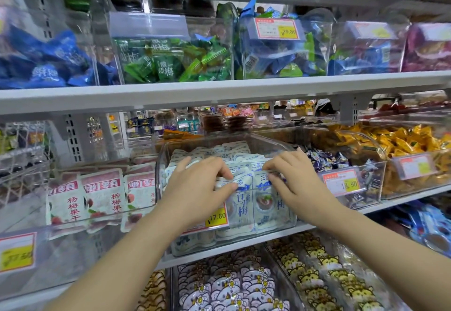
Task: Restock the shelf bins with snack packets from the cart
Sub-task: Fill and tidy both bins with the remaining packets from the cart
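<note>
grip of left hand and of right hand each clamped on white-blue packets in centre-frame bin; tidying step, next probably levelling the row upright.

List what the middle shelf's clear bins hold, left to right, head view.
pink-and-white packets → blue-and-white packets → dark blue wrapped candies → yellow-orange packets

2 hands, 1 bin of white packets beneath them, 3 front-facing pink packets, 3 price tags with readable prices, 3 shelf boards.
</note>
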Demonstrator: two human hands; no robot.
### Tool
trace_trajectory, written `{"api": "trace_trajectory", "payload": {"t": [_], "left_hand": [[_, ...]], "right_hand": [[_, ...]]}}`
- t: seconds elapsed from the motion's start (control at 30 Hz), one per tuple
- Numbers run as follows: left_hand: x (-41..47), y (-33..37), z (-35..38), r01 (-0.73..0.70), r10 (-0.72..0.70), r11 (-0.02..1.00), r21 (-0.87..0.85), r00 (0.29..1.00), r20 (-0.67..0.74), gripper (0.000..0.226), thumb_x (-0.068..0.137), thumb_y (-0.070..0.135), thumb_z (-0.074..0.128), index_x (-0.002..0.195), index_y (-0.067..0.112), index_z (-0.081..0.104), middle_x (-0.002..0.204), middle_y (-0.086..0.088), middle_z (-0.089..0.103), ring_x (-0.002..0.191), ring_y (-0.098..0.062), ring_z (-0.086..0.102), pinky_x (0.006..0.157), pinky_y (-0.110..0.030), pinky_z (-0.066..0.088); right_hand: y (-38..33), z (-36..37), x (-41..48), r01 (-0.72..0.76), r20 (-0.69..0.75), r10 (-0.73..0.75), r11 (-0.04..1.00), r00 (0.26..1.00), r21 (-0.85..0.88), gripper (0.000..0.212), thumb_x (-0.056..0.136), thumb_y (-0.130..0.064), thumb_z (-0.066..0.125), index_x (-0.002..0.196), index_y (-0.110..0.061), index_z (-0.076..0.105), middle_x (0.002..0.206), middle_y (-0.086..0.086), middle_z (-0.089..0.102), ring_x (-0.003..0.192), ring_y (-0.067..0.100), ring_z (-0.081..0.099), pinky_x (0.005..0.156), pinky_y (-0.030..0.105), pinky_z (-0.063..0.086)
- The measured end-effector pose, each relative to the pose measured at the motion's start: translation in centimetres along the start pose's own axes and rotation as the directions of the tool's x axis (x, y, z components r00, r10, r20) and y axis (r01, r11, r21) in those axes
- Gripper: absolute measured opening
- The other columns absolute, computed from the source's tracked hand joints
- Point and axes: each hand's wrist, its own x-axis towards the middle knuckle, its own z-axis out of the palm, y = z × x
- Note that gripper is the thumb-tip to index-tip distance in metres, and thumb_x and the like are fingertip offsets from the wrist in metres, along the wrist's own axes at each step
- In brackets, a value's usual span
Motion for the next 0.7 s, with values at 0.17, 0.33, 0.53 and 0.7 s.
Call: {"api": "trace_trajectory", "payload": {"t": [0.17,0.33,0.53,0.7], "left_hand": [[-0.2,-0.6,0.7,-0.052,0.054,0.997,0.049,0.998,-0.036,0.014,0.1,0.047,0.048,0.09,0.037,0.048,0.09,0.023,0.05,0.084,0.003,0.047,0.123,-0.041,0.011],[-0.5,-0.2,0.8,-0.016,0.022,0.988,0.155,0.999,-0.037,0.025,0.103,0.049,0.038,0.122,0.037,0.049,0.13,0.016,0.05,0.12,-0.01,0.054,0.122,-0.046,0.013],[-3.5,2.8,2.9,-0.221,0.225,0.974,0.046,0.924,-0.309,0.023,0.094,0.036,0.051,0.113,0.028,0.062,0.121,0.009,0.058,0.111,-0.015,0.059,0.113,-0.048,0.033],[-6.6,8.4,7.8,-0.334,0.284,0.927,-0.173,0.922,-0.262,0.02,0.092,0.035,0.048,0.103,0.028,0.064,0.108,0.013,0.059,0.103,-0.015,0.059,0.092,-0.041,0.045]], "right_hand": [[-0.1,1.0,-1.2,0.083,-0.182,-0.082,0.997,0.98,0.0,0.03,0.104,-0.029,0.039,0.109,-0.016,0.067,0.097,-0.005,0.06,0.096,0.018,0.053,0.115,0.048,0.028],[-0.3,0.7,-1.5,0.034,-0.092,-0.041,0.996,0.995,-0.083,0.041,0.104,-0.03,0.036,0.134,-0.014,0.059,0.125,0.001,0.061,0.119,0.023,0.053,0.117,0.054,0.025],[-1.2,-3.2,-5.8,0.05,0.011,-0.049,0.992,0.999,-0.115,0.047,0.101,-0.036,0.046,0.144,-0.016,0.05,0.141,0.002,0.052,0.134,0.022,0.043,0.118,0.05,0.026],[-0.8,-8.8,-13.9,0.107,0.203,-0.072,0.979,0.977,-0.172,0.039,0.098,-0.029,0.056,0.133,-0.012,0.057,0.122,0.005,0.061,0.114,0.022,0.052,0.1,0.033,0.038]]}}
